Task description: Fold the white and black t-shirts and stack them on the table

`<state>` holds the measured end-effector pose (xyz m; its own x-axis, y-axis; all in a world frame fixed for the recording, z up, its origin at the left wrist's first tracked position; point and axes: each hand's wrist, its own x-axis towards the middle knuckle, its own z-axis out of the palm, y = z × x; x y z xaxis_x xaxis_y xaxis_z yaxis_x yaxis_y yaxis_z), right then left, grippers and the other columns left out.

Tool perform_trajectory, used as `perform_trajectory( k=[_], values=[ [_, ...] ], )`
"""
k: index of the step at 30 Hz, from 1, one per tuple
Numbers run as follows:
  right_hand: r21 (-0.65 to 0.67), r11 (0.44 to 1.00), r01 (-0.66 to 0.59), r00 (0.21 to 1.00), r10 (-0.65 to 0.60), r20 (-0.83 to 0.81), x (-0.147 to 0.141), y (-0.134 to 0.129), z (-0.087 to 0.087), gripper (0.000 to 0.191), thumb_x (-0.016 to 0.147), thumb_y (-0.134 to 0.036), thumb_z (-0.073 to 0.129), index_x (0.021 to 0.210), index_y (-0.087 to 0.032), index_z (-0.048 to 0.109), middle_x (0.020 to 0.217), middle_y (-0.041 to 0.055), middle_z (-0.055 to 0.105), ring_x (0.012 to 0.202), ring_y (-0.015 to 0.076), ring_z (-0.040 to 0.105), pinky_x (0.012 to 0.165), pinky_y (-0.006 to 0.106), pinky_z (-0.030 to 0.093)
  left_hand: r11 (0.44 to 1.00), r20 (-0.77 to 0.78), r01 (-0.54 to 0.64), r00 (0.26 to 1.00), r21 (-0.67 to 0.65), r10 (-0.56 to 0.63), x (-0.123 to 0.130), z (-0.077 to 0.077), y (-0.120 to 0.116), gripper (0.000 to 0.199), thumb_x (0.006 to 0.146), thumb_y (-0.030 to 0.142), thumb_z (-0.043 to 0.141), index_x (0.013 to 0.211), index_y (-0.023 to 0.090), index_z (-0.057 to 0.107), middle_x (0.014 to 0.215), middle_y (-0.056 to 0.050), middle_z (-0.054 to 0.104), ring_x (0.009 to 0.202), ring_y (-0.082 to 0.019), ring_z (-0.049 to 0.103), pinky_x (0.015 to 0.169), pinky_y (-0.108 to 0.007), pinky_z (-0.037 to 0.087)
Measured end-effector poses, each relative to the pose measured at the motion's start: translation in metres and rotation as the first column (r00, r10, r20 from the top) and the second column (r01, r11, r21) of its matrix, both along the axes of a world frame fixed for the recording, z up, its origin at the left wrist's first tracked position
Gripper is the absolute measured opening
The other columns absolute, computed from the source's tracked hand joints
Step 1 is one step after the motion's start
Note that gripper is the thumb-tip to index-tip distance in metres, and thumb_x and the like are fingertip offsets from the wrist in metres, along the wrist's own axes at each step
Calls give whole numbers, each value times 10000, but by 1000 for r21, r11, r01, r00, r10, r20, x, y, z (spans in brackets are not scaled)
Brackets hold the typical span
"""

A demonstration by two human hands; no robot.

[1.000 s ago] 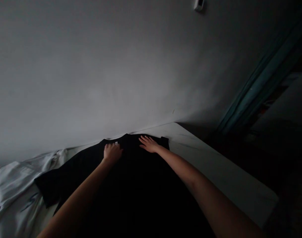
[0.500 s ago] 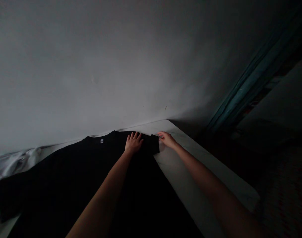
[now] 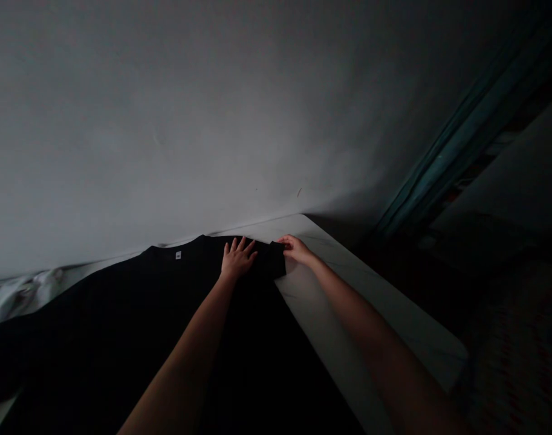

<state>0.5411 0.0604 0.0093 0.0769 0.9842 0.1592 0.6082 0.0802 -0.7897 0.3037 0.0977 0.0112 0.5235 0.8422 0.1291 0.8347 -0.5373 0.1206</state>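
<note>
A black T-shirt (image 3: 121,326) lies spread on a white table (image 3: 321,241), its neckline toward the wall and a small pale label (image 3: 178,255) inside the collar. My left hand (image 3: 237,258) rests on the shirt near the right shoulder, fingers spread flat. At the end of the right sleeve, my right hand (image 3: 294,249) pinches the edge of the black cloth between thumb and fingers. The shirt's lower part runs out of view at the bottom.
A grey wall (image 3: 167,121) stands right behind the table. Crumpled whitish cloth (image 3: 26,296) lies at the left. A teal curtain (image 3: 439,157) hangs at the right, with dark patterned fabric (image 3: 511,362) below it.
The view has shifted slightly, so the shirt and table appear a little further left. My right hand has closed onto the sleeve's edge. My left hand stays spread on the shirt.
</note>
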Motion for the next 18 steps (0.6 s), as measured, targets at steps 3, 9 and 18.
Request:
perform_trajectory(
  k=[3,9,18],
  values=[
    [40,999,27,1000,-26,-15,0,-1,1,418,721,-70,498,1113,-137,628,1092,88,717,949,169,659,857,286,511,1000,-7,1,1000,-9,-1,0,2,-1,573,1010,522,299,1544,320,339,1644,-52,243,1504,-353,204,1194,-573,181],
    [84,996,43,998,-47,40,-13,1,8,481,689,-31,497,1123,-168,656,1189,72,696,1054,173,641,887,275,509,1000,-18,0,1000,1,0,0,5,-3,568,1018,512,280,1546,310,339,1643,-58,244,1504,-355,205,1194,-567,184],
    [74,972,224,890,-235,391,-11,-21,24,323,780,-84,553,974,-270,732,887,-23,747,827,162,674,744,229,487,1000,-34,-8,999,12,8,1,2,-1,567,1016,532,265,1549,345,319,1645,-41,243,1502,-346,220,1191,-566,193]
  ],
)
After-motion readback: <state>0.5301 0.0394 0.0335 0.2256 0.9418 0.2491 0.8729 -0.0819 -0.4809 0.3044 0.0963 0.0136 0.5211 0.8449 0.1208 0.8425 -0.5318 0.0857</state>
